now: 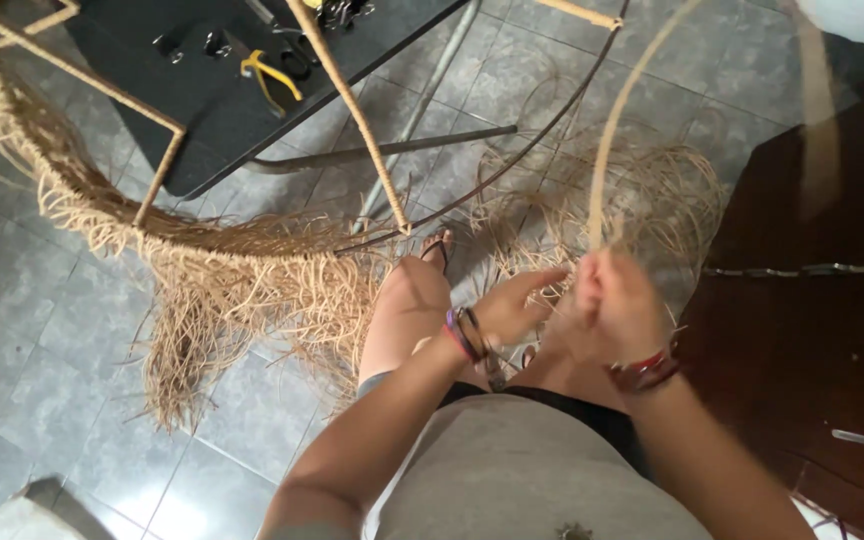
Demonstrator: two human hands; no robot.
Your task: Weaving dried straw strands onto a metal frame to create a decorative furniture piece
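Note:
My right hand (614, 305) is closed around a bundle of tan rattan strands (612, 140) that arcs up and over toward the top right. Just to its left, my left hand (514, 303) has its fingers spread, touching the loose strands near the same bundle. Both wrists wear bracelets. Ahead on the floor stands a metal chair frame (102, 95) wrapped in tan cord, partly woven, with long loose fringe (242, 300) hanging from its edge. A heap of loose rattan (642, 200) lies beyond my hands. My bare knee (407, 305) sits between the frame and my hands.
A black tabletop (212, 110) at the top holds yellow-handled pliers (267, 75) and other small tools. Its grey metal legs (392, 150) cross the grey tiled floor (42, 330). A dark wooden cabinet (812, 310) stands close on the right.

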